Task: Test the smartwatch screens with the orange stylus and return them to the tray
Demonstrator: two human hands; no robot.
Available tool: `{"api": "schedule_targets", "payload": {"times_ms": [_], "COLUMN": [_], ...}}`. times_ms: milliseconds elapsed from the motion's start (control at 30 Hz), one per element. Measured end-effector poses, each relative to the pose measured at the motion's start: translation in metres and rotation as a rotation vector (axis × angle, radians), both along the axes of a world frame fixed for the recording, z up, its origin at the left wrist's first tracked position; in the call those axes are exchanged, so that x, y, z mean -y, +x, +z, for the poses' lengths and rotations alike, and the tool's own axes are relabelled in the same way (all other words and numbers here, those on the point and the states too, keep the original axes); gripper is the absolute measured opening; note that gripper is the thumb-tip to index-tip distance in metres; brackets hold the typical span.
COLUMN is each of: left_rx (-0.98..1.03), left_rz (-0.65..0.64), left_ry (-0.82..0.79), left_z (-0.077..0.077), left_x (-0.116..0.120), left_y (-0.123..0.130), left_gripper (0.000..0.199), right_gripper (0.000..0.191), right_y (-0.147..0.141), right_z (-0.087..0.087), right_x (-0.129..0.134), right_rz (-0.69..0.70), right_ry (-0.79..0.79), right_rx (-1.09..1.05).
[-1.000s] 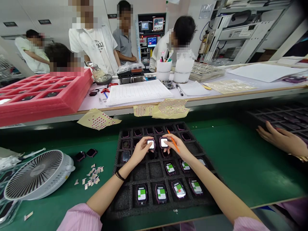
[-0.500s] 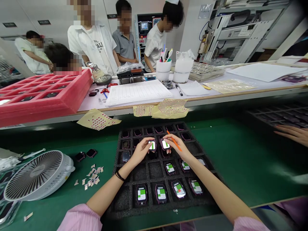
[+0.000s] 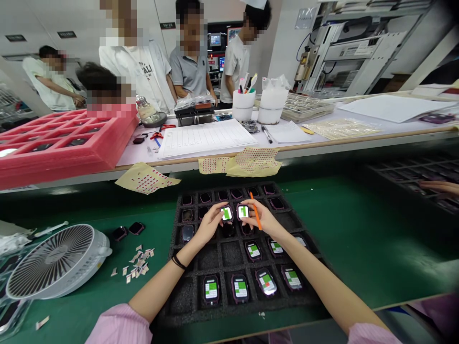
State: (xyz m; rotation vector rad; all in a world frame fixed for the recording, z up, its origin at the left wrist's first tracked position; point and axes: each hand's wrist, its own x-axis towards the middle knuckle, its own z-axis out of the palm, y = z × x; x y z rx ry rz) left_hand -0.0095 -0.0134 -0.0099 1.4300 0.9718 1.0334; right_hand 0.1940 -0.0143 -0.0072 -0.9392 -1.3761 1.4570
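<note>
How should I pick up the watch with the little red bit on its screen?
I'd come from straight above and pinch its two long side edges. The watch lies face up in a compartment of the black foam tray, so the foam walls probably block a sideways reach, and the edges keep you off the screen.

White T-shirt (image 3: 142, 71): partial "ALI" legible; wall signs (image 3: 67, 35) unreadable.

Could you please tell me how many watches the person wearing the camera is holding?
2: the left watch is in the left hand; the right watch is in the right hand, alongside an orange stick. No other held watch shows.
</note>
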Motion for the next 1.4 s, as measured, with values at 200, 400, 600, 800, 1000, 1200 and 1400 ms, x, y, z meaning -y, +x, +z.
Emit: {"api": "schedule_targets", "payload": {"times_ms": [200, 400, 600, 800, 1000, 1200, 1400], "left_rx": [-0.057, -0.044, -0.028, 0.000, 0.026, 0.083, 0.079], "left_rz": [0.028, 0.024, 0.014, -0.029, -0.074, -0.095, -0.073], "left_ry": [-0.027, -0.023, 0.010, 0.016, -0.008, -0.036, -0.051], "left_z": [0.004, 0.003, -0.003, -0.007, -0.008, -0.008, -0.006], "left_x": [0.001, 0.001, 0.000, -0.001, -0.002, -0.004, -0.003], "left_y": [0.000, 0.001, 0.002, 0.001, 0.000, 0.000, 0.001], "left_gripper": [0.035, 0.037, 0.038, 0.047, 0.058, 0.053, 0.051], "right_gripper": [0.039, 0.028, 0.035, 0.045, 0.050, 0.030, 0.029], "right_y": [0.000, 0.000, 0.000, -0.001, -0.001, 0.000, 0.002], "right_z": [0.000, 0.001, -0.001, -0.006, -0.007, 0.000, 0.002], "right_x": [0.000, 0.001, 0.000, -0.001, -0.002, 0.000, 0.001], "right_rz": [-0.031, -0.055, 0.016, 0.057, 0.051, -0.085, -0.188], "right_ry": [0.017, 0.037, 0.008, 0.017, 0.031, 0.005, -0.009], "right_rx": [-0.029, -0.020, -0.056, -0.062, -0.044, -0.057, -0.015]}}
